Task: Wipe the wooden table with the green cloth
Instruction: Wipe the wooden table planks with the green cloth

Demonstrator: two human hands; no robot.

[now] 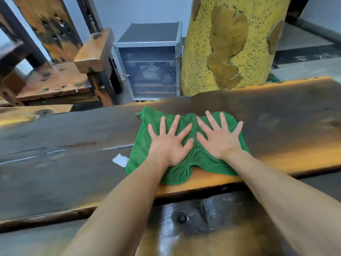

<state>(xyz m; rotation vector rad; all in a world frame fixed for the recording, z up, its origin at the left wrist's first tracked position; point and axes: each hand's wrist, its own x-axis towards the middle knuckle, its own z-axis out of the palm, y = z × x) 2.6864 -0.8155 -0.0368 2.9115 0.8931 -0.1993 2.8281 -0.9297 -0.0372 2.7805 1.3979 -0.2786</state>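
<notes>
My left hand and right hand press flat, fingers spread, side by side on a rumpled green microfibre cloth lying on the dark, worn wooden table; a small white paper scrap touches the cloth's left edge

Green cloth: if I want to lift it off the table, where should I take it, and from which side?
Probably the near hem of the green cloth, taken from the table's front edge. It bulges loosely there, offering a fold to pinch. The left hand and right hand press the flat middle.

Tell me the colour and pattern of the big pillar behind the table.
Yellow with black speckles and olive-brown patches, head view.
</notes>
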